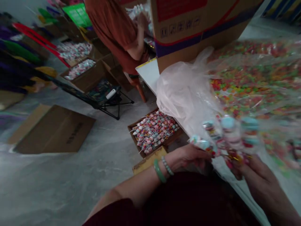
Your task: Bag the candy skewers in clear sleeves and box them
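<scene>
Both my hands meet over a bunch of wrapped lollipops (229, 133) near the table's front edge. My left hand (188, 158), with green and pale bead bracelets on its wrist, is closed on the sticks from the left. Closed on the same sticks from the right is my right hand (255, 175). The candy heads are blurred, teal, white and red. A crumpled clear plastic bag (185, 91) lies just behind the bunch.
Small colourful candies (254, 78) cover the white table (148, 73). A big cardboard box (188, 28) stands at its back. On the floor is a box of lollipops (154, 130), a flat carton (54, 128) and more candy boxes (80, 69). A person in rust clothing (119, 31) works behind.
</scene>
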A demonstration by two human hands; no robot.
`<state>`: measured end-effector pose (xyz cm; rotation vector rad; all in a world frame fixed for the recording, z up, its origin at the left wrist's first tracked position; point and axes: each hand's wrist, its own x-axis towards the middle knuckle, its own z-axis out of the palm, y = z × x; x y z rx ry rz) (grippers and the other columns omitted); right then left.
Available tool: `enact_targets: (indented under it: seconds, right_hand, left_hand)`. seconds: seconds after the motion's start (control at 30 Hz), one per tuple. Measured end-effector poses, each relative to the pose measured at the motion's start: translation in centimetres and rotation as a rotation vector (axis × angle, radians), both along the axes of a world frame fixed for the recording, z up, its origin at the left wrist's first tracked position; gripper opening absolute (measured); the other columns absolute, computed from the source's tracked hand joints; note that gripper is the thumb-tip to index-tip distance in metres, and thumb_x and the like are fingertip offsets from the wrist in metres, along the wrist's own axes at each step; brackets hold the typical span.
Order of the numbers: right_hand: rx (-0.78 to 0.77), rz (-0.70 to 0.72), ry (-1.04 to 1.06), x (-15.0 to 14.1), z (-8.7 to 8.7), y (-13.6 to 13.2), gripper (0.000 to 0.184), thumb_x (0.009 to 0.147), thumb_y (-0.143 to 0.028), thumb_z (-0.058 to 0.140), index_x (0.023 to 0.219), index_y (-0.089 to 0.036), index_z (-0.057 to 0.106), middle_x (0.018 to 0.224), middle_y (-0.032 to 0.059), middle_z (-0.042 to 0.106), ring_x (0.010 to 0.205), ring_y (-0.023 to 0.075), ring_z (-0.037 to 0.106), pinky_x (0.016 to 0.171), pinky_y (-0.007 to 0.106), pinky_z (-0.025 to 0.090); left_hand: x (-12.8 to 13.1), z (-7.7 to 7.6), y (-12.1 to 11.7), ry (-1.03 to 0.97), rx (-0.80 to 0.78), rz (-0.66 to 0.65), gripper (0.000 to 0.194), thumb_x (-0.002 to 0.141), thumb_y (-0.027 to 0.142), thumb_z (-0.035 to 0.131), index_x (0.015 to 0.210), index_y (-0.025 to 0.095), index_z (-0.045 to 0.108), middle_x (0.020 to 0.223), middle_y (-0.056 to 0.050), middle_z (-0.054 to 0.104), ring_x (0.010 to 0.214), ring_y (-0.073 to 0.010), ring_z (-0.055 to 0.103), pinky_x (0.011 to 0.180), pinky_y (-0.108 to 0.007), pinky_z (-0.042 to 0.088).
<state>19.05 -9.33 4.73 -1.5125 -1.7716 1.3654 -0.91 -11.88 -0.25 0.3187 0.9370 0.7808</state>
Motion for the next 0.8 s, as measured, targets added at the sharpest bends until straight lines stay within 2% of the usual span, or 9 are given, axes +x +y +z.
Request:
enact_targets:
  seconds: [0.1,0.2,0.3,0.4,0.47,0.57,0.63,0.7,0.8]
  right_hand:
    - [-0.067,0.368,-0.025,-7.1,-1.4,0.9,0.03,0.084,-0.05,0.048,0.071,-0.023,0.053,0.059,-0.0001,0.049,0.053,0.0149,0.043,0.048,0.026,0.036]
    - [-0.169,0.59,-0.039,-13.4,-4.9,1.3,0.027,0.088,-0.043,0.043,0.084,-0.019,0.055,0.064,-0.0007,0.054,0.055,0.013,0.046,0.049,0.022,0.035]
    - [-0.299,0.663,-0.149,-18.4,-8.6,1.2,0.021,0.087,-0.034,0.045,0.079,-0.017,0.053,0.059,-0.0024,0.052,0.049,0.0102,0.044,0.046,0.02,0.031]
    - [-0.439,0.569,-0.198,-21.9,-11.2,0.3,0.012,0.085,-0.025,0.046,0.077,-0.017,0.05,0.054,-0.0052,0.047,0.044,0.0084,0.039,0.042,0.019,0.026]
    - [-0.509,0.479,-0.189,-23.5,-12.4,-0.6,0.008,0.084,-0.022,0.044,0.079,-0.018,0.049,0.053,-0.0064,0.045,0.042,0.0085,0.037,0.041,0.019,0.026]
    - [-0.52,0.439,-0.194,-24.8,-13.7,-1.9,0.007,0.083,-0.022,0.044,0.08,-0.018,0.049,0.053,-0.0068,0.044,0.043,0.0089,0.04,0.042,0.018,0.029]
    - [-0.504,0.473,-0.186,-25.2,-14.5,-2.5,0.01,0.084,-0.025,0.046,0.078,-0.018,0.05,0.054,-0.0059,0.046,0.045,0.0089,0.042,0.043,0.018,0.03]
    - [-0.464,0.534,-0.211,-25.4,-15.1,-2.6,0.015,0.085,-0.027,0.047,0.074,-0.018,0.051,0.054,-0.0047,0.049,0.045,0.0088,0.042,0.043,0.018,0.03]
    - [-0.311,0.711,-0.372,-25.7,-15.6,-2.1,0.022,0.088,-0.029,0.045,0.072,-0.017,0.054,0.053,-0.0024,0.053,0.044,0.0093,0.044,0.044,0.019,0.03]
  left_hand:
    - [-5.7,-3.7,-3.7,0.072,-0.255,0.4,0.01,0.071,0.019,0.068,0.065,0.012,0.063,0.051,-0.002,0.058,0.039,-0.0084,0.044,0.035,-0.019,0.026]
    - [-10.5,-7.6,-7.4,0.124,-0.369,0.688,0.019,0.078,0.017,0.061,0.061,0.016,0.055,0.046,0.003,0.048,0.038,-0.0056,0.039,0.036,-0.017,0.028]
    - [-14.2,-10.6,-11.1,0.142,-0.462,0.873,0.019,0.081,0.015,0.06,0.064,0.016,0.053,0.047,0.003,0.046,0.038,-0.0052,0.039,0.037,-0.017,0.031]
    - [-16.0,-11.9,-13.7,0.118,-0.513,0.948,0.011,0.082,0.015,0.059,0.071,0.015,0.059,0.052,0.0,0.053,0.042,-0.0064,0.045,0.041,-0.017,0.036]
    - [-16.1,-11.8,-14.5,0.078,-0.529,0.951,0.011,0.083,0.02,0.06,0.075,0.013,0.062,0.059,-0.003,0.059,0.047,-0.0085,0.051,0.046,-0.019,0.04]
    - [-15.2,-10.4,-14.0,0.125,-0.436,0.758,0.026,0.083,0.037,0.059,0.077,0.012,0.066,0.07,-0.008,0.065,0.058,-0.0146,0.058,0.053,-0.025,0.045]
    - [-14.6,-9.1,-13.0,0.473,-0.308,0.578,0.036,0.083,0.045,0.056,0.068,0.014,0.065,0.065,-0.006,0.063,0.062,-0.0178,0.059,0.059,-0.028,0.045]
    - [-14.7,-7.9,-12.1,1.009,-0.142,0.473,0.038,0.084,0.045,0.054,0.062,0.015,0.063,0.065,-0.006,0.062,0.07,-0.0205,0.059,0.068,-0.031,0.046]
    - [-16.1,-6.9,-11.3,1.566,0.229,0.359,0.028,0.087,0.04,0.052,0.087,0.018,0.069,0.099,-0.01,0.067,0.102,-0.0268,0.057,0.094,-0.04,0.04]
